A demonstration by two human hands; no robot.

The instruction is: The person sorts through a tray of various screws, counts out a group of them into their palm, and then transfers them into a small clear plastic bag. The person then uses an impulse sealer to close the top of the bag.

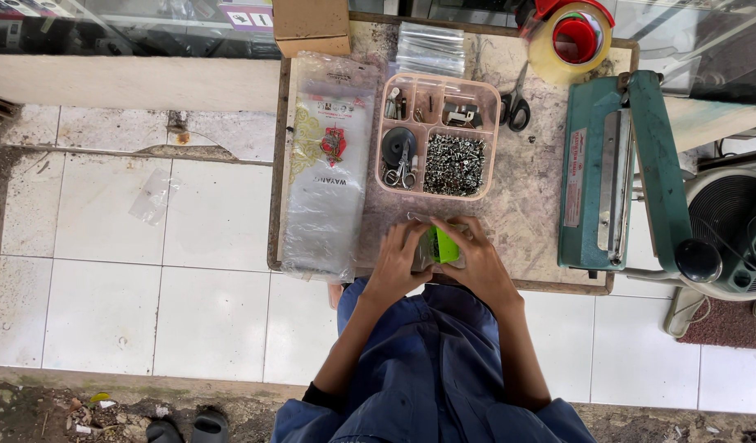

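Note:
Both my hands meet over the near edge of a worn wooden table (526, 205). My left hand (397, 267) and my right hand (474, 258) together grip a small clear plastic bag (438, 246) with a bright green item inside. Just beyond them stands a pink compartment tray (496, 139) holding a heap of small metal screws (454, 164), small scissors (403, 171) and a black round part. A stack of long clear plastic packets (329, 172) with printed labels lies on the table to the left of my hands.
A teal heat sealer (612, 172) sits on the table's right side. Black-handled scissors (516, 102), a tape dispenser (571, 37), a cardboard box (311, 25) and small clear bags (430, 49) lie at the back. A fan (726, 230) stands right. White tile floor lies left.

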